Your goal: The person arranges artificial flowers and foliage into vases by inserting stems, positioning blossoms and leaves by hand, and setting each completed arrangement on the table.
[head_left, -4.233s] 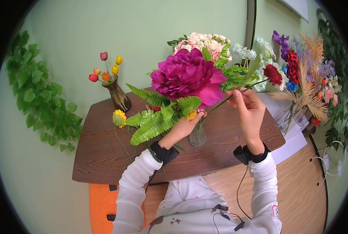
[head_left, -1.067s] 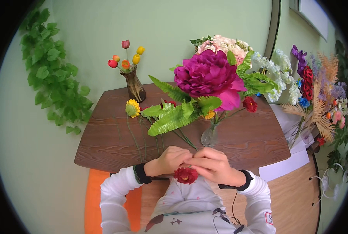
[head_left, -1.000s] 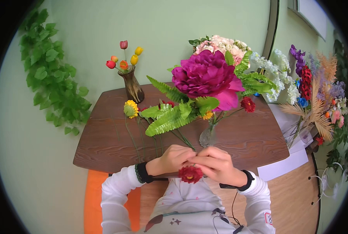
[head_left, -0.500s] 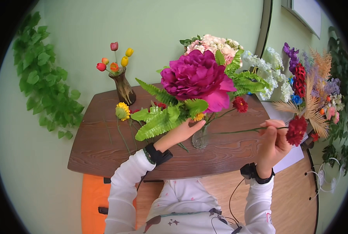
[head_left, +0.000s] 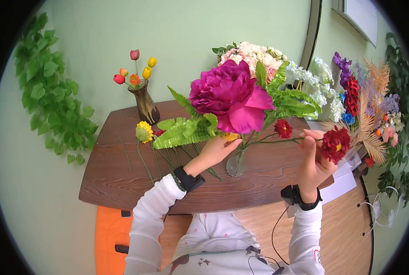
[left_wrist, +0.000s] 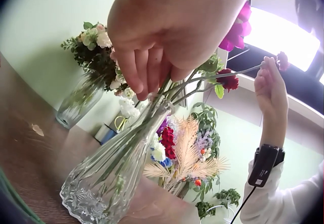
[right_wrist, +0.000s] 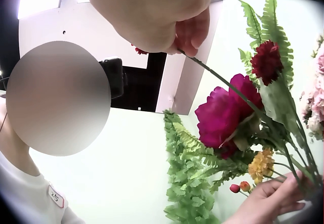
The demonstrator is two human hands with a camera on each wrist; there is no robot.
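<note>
My right hand (head_left: 315, 162) pinches the stem of a dark red flower (head_left: 336, 145) just below its head. The stem runs nearly level to the left, its far end at the mouth of a clear glass vase (head_left: 235, 164). At that mouth my left hand (head_left: 213, 151) holds the bundled stems (left_wrist: 162, 95), its fingers curled about them in the left wrist view. Above stands a large magenta peony (head_left: 227, 94) with green fern leaves (head_left: 181, 134). A smaller red flower (head_left: 283, 129) leans out to the right, and an orange-yellow flower (right_wrist: 261, 165) sits beside my left hand.
On the brown wooden table (head_left: 268, 183), a yellow flower (head_left: 144, 131) and several loose stems lie at left. A brown vase of tulips (head_left: 145, 107) stands at the back. Pink-white roses (head_left: 250, 55) stand behind the peony; mixed flowers (head_left: 351, 96) fill the right side.
Both hands held the second red flower near the table's front. My left hand has returned to the vase mouth; my right has carried the flower right, its stem end now reaching the vase.
</note>
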